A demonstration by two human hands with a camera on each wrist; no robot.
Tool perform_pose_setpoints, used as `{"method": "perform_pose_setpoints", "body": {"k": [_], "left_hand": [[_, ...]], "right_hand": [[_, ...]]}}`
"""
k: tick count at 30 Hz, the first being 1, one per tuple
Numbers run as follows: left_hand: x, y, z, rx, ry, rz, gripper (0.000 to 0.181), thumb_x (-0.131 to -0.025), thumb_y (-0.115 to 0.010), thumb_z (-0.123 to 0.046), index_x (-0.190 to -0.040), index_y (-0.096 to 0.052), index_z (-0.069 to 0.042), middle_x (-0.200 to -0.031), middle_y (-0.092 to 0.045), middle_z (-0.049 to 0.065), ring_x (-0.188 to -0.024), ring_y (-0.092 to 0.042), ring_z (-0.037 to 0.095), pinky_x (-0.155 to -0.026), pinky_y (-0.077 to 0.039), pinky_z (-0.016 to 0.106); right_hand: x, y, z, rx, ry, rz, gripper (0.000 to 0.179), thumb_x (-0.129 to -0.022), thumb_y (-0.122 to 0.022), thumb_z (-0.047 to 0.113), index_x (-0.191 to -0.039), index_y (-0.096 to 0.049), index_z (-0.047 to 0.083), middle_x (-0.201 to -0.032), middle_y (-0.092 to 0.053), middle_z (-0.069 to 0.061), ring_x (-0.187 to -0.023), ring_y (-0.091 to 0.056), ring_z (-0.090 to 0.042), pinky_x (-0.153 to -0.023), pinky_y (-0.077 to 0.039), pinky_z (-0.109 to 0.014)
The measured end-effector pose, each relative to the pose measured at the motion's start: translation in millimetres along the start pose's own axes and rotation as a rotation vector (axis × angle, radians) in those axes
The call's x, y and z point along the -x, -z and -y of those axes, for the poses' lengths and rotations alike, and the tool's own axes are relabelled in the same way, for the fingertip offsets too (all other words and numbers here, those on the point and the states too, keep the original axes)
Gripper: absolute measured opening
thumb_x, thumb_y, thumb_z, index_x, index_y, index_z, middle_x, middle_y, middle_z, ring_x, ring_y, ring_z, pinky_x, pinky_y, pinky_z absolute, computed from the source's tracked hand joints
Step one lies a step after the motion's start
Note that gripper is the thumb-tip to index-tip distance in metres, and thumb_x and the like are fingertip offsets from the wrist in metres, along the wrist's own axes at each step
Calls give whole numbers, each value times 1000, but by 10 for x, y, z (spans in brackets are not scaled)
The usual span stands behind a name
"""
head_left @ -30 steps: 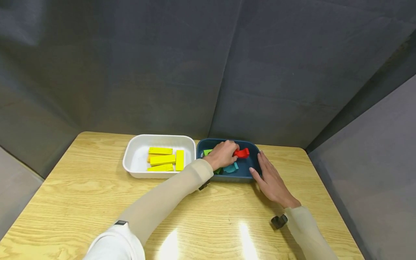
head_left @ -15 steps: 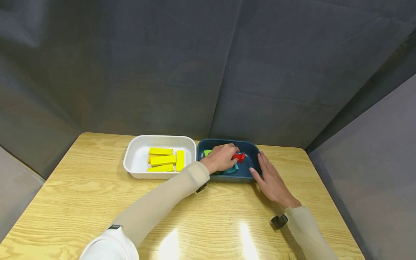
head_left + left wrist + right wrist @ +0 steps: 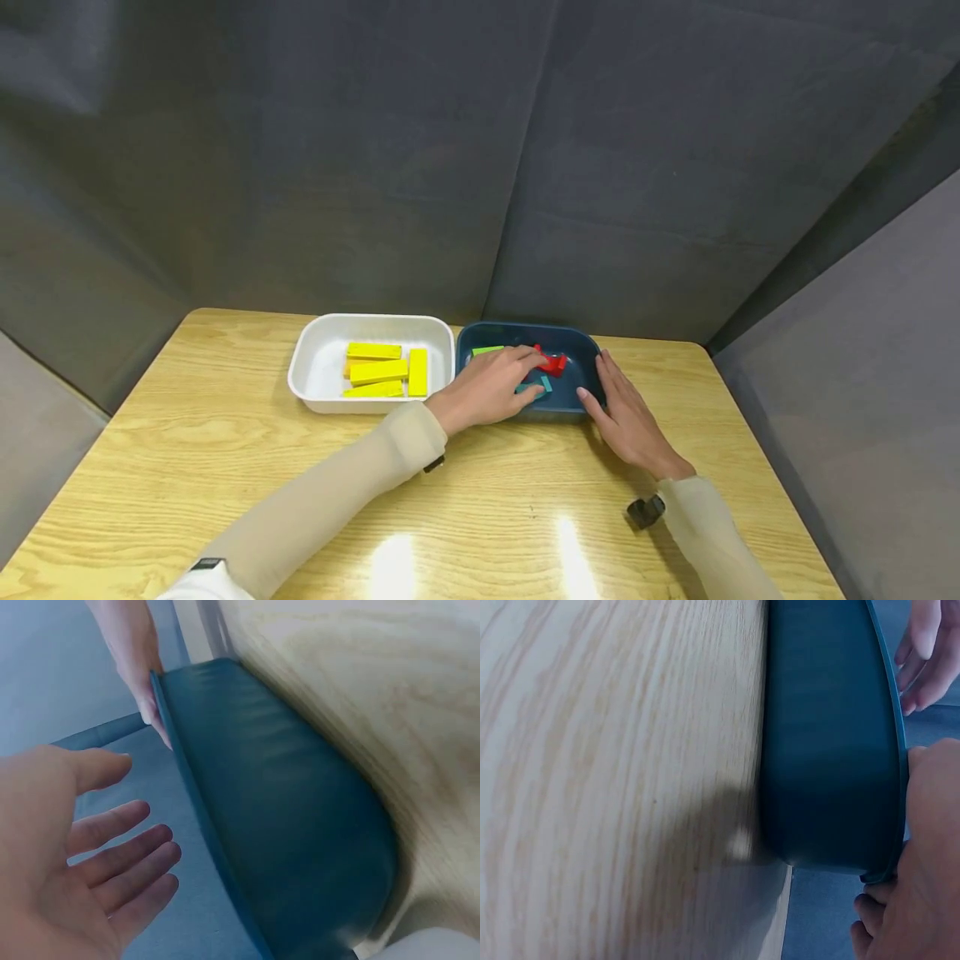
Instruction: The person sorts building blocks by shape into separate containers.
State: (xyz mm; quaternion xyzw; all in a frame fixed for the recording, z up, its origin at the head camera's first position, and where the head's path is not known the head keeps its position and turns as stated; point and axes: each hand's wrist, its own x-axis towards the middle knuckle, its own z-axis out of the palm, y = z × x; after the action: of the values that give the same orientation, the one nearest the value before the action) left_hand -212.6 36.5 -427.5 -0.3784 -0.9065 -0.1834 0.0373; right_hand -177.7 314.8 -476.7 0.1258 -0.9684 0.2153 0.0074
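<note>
My left hand (image 3: 486, 387) is over the dark blue bin (image 3: 573, 404), its fingers spread and nothing in its grasp. Below and beside the fingertips lie a curved red piece (image 3: 556, 365) and a teal piece (image 3: 545, 385) inside the bin. A green piece (image 3: 487, 350) shows just behind the hand, partly hidden by it. My right hand (image 3: 634, 425) rests against the bin's right end, with long straight fingers along the side and the thumb at the front rim. In the left wrist view, the left palm (image 3: 52, 877) hovers beside the bin wall (image 3: 255, 780), apart from it.
Touching or nearly touching the bin's left side is a white tray (image 3: 309, 402) with several yellow blocks (image 3: 378, 372) in it. Both stand near the back edge of the wooden table (image 3: 480, 508). Grey cloth (image 3: 390, 167) hangs behind, with panels at the sides.
My left hand has lowered the red piece, let it go in the bin and drawn back toward the left and front with fingers opening. The right hand has stayed in place.
</note>
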Motion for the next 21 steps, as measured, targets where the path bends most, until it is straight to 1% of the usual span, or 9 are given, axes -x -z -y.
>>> {"method": "perform_pose_setpoints", "body": {"k": [6, 11, 13, 16, 21], "left_hand": [[257, 29, -35, 25, -23, -48, 51, -108, -65, -41, -151, -63, -15, -154, -61, 5, -133, -65, 23, -110, -55, 39], [489, 49, -43, 31, -39, -71, 50, -107, -67, -40, -150, -64, -14, -154, -61, 5, -138, -61, 25, -116, -51, 43], [583, 58, -43, 30, -35, -76, 50, -107, -67, -40, -150, -63, -14, -155, -60, 5, -140, -60, 25, -118, -49, 44], [721, 71, -40, 54, -20, -87, 51, -106, -69, -38, -150, -63, -14, -155, -60, 6, -141, -59, 26, -119, -48, 45], [933, 81, -20, 71, -4, -110, 51, -105, -70, -40, -149, -64, -14, -153, -62, 7, -141, -59, 25, -119, -47, 44]], "right_hand": [[-5, -21, -9, 1, -14, 1, 82, -115, -41, 51, -171, -11, 1, -181, -2, -16, -164, -10, -44, -128, -15, -70], [-13, -25, -16, -5, -4, -7, 81, -115, -42, 50, -171, -12, 1, -180, -2, -16, -164, -11, -44, -128, -15, -69], [-13, -22, -20, -10, 4, -10, 80, -115, -42, 50, -171, -12, 1, -180, -3, -16, -164, -11, -44, -128, -16, -69], [-9, -18, -23, -13, 9, -11, 80, -115, -43, 49, -171, -12, 1, -180, -3, -16, -164, -11, -44, -128, -16, -69], [9, -19, -22, -17, 12, -18, 81, -114, -44, 48, -171, -12, 0, -180, -4, -17, -164, -12, -45, -129, -16, -69]]}}
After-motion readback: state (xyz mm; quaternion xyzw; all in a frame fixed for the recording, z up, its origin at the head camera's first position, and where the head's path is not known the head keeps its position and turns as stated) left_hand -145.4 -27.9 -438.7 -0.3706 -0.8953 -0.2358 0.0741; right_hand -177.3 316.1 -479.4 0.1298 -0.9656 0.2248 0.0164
